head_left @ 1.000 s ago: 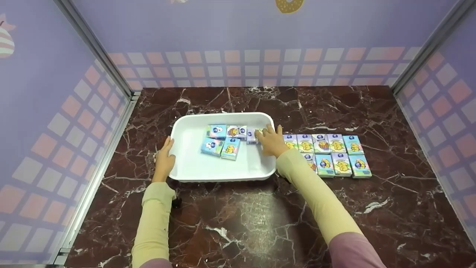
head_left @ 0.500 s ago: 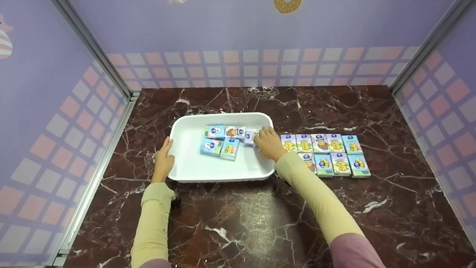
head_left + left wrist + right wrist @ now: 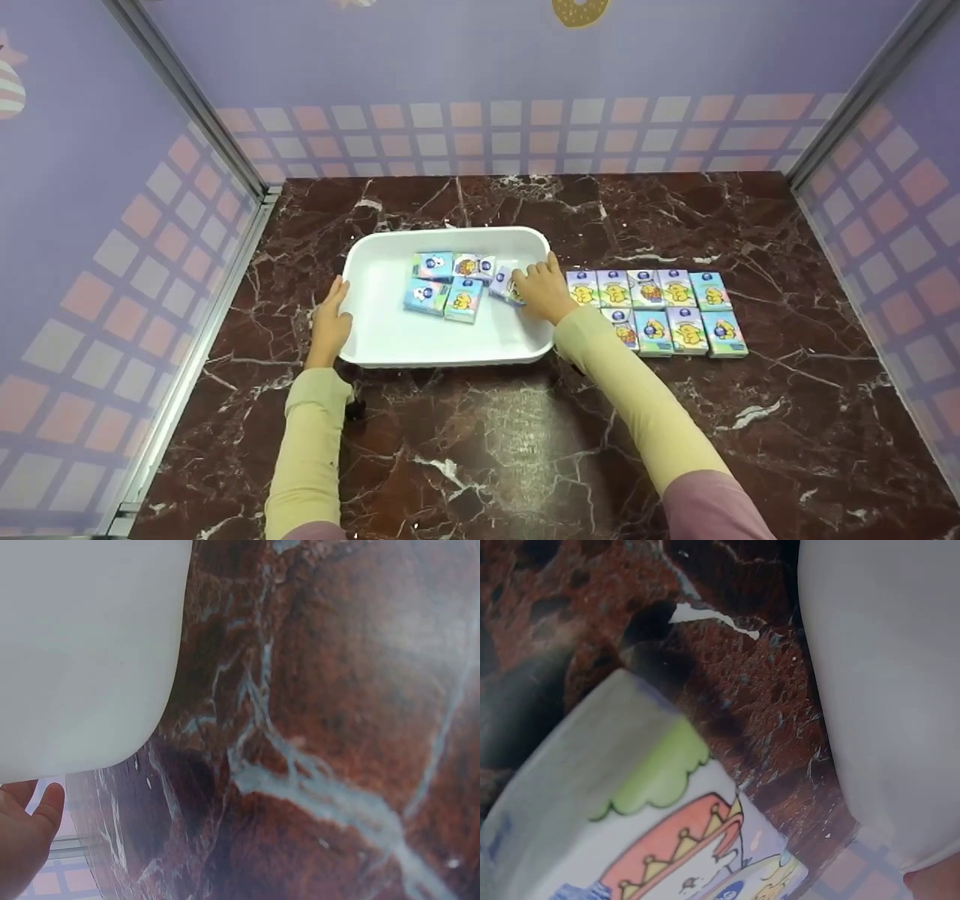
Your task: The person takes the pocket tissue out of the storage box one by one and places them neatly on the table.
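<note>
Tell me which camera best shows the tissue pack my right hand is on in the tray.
The head view: the tissue pack lies tilted in the white tray, fingertips of the right hand on it. The right wrist view shows only the tray's wall, and a blurred pack that may be a different one; the left wrist view shows only the tray's corner.
</note>
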`<state>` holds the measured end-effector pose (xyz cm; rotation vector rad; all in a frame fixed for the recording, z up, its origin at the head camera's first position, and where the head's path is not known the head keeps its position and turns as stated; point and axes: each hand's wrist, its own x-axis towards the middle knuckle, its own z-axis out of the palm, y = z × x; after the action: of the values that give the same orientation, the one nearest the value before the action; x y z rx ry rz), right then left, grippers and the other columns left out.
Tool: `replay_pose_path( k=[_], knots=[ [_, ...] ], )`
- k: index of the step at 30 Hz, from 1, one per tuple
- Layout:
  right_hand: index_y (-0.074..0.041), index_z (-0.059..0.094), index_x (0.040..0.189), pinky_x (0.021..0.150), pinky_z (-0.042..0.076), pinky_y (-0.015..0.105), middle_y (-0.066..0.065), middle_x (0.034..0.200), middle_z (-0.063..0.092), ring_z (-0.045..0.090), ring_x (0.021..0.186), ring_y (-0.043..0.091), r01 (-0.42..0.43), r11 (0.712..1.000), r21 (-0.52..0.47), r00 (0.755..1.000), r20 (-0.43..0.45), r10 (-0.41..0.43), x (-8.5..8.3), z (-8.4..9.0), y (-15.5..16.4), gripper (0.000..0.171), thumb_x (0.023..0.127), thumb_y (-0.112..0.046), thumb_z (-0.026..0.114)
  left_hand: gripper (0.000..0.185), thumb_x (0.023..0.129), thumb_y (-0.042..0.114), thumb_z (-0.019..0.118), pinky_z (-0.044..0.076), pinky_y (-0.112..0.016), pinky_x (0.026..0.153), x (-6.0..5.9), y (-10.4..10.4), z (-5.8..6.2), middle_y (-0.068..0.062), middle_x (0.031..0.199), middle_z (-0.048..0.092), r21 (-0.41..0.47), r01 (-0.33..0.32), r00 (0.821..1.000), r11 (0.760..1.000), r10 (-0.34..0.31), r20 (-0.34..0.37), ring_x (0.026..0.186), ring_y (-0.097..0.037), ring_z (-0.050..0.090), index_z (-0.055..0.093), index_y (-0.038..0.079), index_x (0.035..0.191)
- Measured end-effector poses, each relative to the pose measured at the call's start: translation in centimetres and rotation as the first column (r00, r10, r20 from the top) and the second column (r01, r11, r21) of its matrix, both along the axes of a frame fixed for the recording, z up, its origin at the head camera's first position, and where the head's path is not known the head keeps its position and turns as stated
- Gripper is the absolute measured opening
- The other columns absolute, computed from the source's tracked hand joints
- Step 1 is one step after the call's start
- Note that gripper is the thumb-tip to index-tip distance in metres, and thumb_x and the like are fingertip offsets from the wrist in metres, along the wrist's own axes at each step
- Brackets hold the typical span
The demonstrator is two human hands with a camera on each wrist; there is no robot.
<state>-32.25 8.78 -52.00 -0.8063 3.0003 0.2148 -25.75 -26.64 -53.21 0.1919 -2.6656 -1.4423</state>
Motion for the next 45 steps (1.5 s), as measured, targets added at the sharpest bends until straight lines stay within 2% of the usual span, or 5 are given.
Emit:
replay_pose_path(
  k=[11,17,26,39,45],
  knots=[
    [-0.011,0.054,0.109,0.097,0.029,0.046,0.014,0.091,0.049,0.046,0.090,0.033,-0.006,0.942,-0.334,0.999,-0.048,-0.010,-0.4,-0.5,0.6,0.051,0.067,-0.038,0.062,0.062,0.074,-0.016,0.032,0.017,-0.039,0.110,-0.1,-0.1,-0.1,-0.012,0.147,0.017,-0.010,-0.007,1.000,1.000,0.007,0.009,0.135,-0.025,0.015,0.030,-0.004,0.135],
    [-0.008,0.059,0.095,0.070,0.040,0.039,0.011,0.085,0.045,0.045,0.074,0.026,-0.003,0.823,-0.568,0.997,-0.070,-0.044,-0.4,-0.1,1.2,0.040,0.062,-0.030,0.064,0.063,0.074,-0.015,0.032,0.017,-0.036,0.110,0.0,-0.1,-0.1,-0.011,0.148,0.017,0.000,-0.008,1.000,1.000,0.008,0.015,0.135,-0.023,0.014,0.029,-0.003,0.136],
    [-0.003,0.058,0.089,0.068,0.044,0.034,0.011,0.094,0.039,0.047,0.077,0.022,0.113,0.519,-0.847,0.990,0.051,-0.132,-0.4,1.7,2.1,0.031,0.061,-0.013,0.068,0.062,0.074,-0.017,0.031,0.017,-0.037,0.110,0.0,0.0,0.0,-0.015,0.147,0.016,0.017,0.014,1.000,1.000,-0.013,-0.012,0.135,-0.025,0.013,0.028,-0.006,0.135],
    [0.003,0.053,0.079,0.064,0.049,0.032,0.017,0.093,0.040,0.050,0.074,0.023,-0.056,0.382,-0.922,0.968,-0.143,-0.206,1.2,2.4,4.7,0.025,0.061,-0.003,0.068,0.061,0.076,-0.016,0.031,0.018,-0.038,0.110,0.1,0.0,0.0,-0.014,0.148,0.014,0.019,0.025,1.000,1.000,-0.025,0.008,0.136,-0.025,0.012,0.027,-0.005,0.136],
    [0.005,0.052,0.078,0.065,0.047,0.032,0.017,0.093,0.040,0.047,0.079,0.022,-0.015,0.339,-0.941,0.940,-0.129,-0.316,1.4,2.5,6.9,0.026,0.061,-0.005,0.068,0.061,0.076,-0.015,0.029,0.015,-0.039,0.110,0.2,0.0,0.1,-0.013,0.148,0.015,0.026,0.018,1.000,0.999,-0.018,0.000,0.136,-0.026,0.012,0.027,-0.004,0.136]
  ],
)
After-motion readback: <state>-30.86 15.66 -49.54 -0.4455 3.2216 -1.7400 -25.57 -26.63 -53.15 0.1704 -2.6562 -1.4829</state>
